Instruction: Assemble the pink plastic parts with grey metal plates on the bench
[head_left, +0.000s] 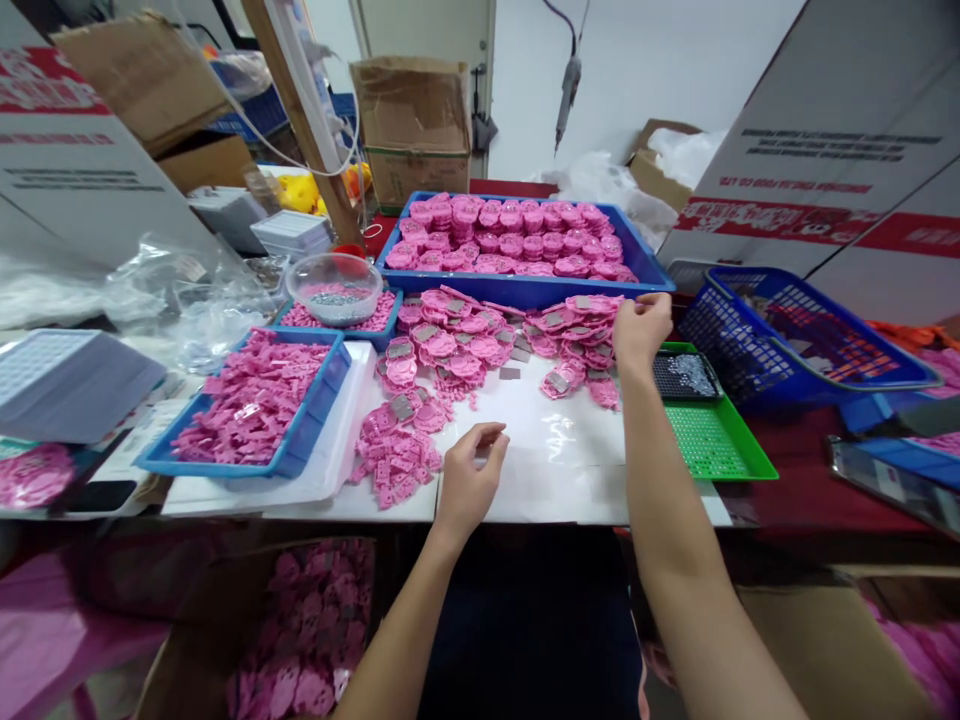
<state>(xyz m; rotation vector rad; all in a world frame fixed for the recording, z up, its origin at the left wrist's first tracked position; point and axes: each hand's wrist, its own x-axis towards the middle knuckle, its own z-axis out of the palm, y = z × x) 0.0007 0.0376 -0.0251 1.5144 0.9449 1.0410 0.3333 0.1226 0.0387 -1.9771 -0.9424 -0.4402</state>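
My left hand (472, 472) hovers over the white work surface (555, 430) near its front edge. Its fingers curve loosely, with a gap to the thumb and nothing visible between them. Just left of it lie small pink plastic parts (394, 465). My right hand (643, 325) reaches forward beside the right-hand pile of pink plastic pieces (577, 330), some bearing grey plates. Its fingertips are pinched together; what they hold, if anything, is hidden. Another heap of round pink pieces (457, 340) lies left of that pile. A small grey plate (510, 373) rests between the heaps.
Behind the piles stands a blue tray (525, 292) stacked with pink assemblies. A blue bin (315, 415) of pink parts and a clear bowl (334, 290) of small metal pieces stand left. To the right are a green tray (739, 462) and blue basket (757, 350). An electric screwdriver (568, 95) hangs above.
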